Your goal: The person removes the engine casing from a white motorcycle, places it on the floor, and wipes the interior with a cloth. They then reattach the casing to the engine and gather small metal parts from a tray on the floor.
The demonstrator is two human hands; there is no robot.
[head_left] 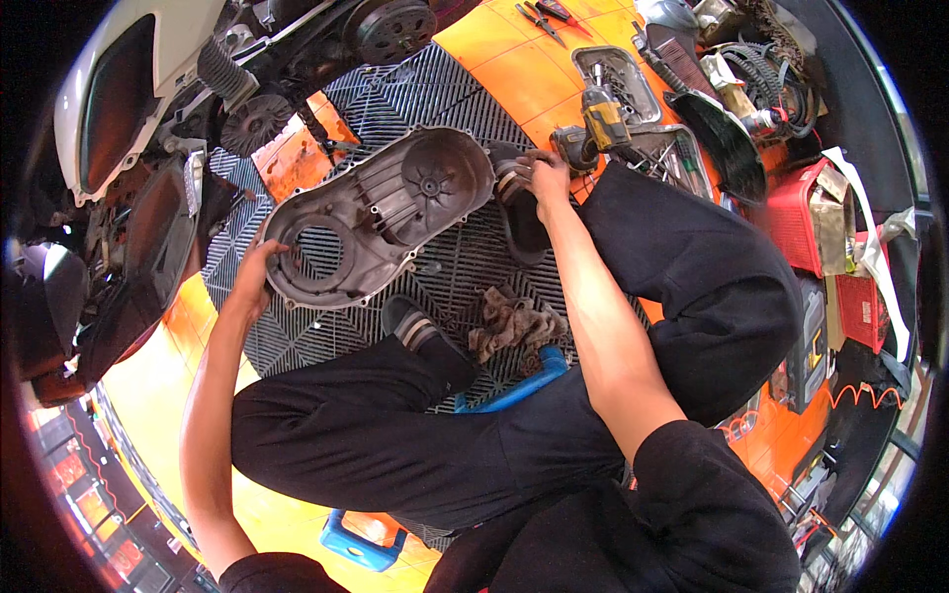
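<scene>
A long grey cast-metal engine cover (395, 198) lies tilted over the dark slatted mat, its ribbed hollow side facing up. My left hand (259, 272) grips its near left end, with the thumb over the rim beside the round opening. Beyond the cover's right end, my right hand (547, 180) is closed, fingers bent together above my right sandal (524, 227). Whatever those fingers hold is too small or hidden to make out. Just right of that hand stands a yellow and black cordless impact driver (601, 121).
A crumpled brown rag (516, 324) lies between my feet, near a blue stool (524, 383). Metal trays (633, 84) with tools sit at the far right, pliers (542, 22) behind them. Red baskets (796, 217) stand farther right. A partly dismantled scooter (222, 74) is at the left.
</scene>
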